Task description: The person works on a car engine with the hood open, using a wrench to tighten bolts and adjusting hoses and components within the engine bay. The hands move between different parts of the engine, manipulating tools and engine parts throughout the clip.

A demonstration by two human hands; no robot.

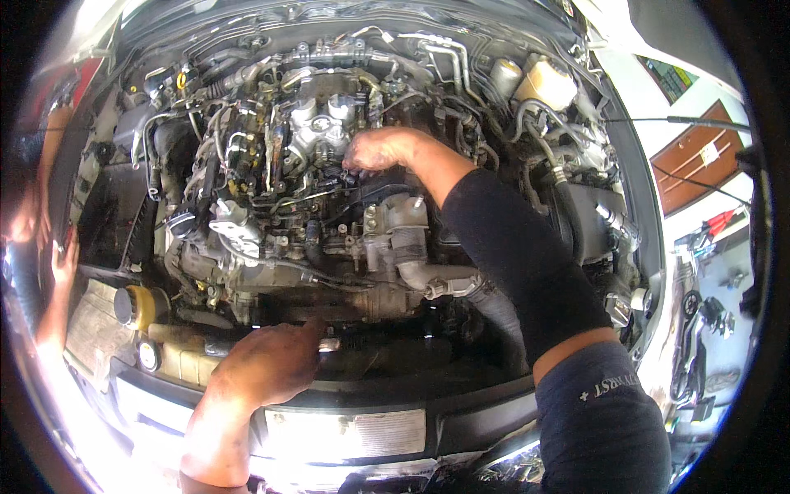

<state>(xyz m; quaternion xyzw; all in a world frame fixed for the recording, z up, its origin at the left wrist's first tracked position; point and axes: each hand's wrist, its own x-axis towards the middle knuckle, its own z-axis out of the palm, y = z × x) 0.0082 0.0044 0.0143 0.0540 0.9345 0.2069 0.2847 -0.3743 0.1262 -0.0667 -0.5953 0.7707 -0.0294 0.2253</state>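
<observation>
My left hand (267, 362) is closed over the front of the engine bay, above the radiator area. A short metal tool end (329, 344) sticks out beside its fingers; the rest of the tool is mostly hidden by the hand, so its kind does not show. In a black sleeve, my right arm reaches across the engine (313, 222). My right hand (380, 151) is curled down beside a silver metal housing (319, 128) at the engine's middle. Its fingertips go down among the parts, and whatever they grip is hidden.
A yellowed coolant tank (185, 358) stands at the front left, near a yellow-brown cap (132, 307). A pale fluid reservoir (545, 84) sits at the far right. Another person's hand (64, 257) rests by the left fender. Hoses and pipes crowd the bay.
</observation>
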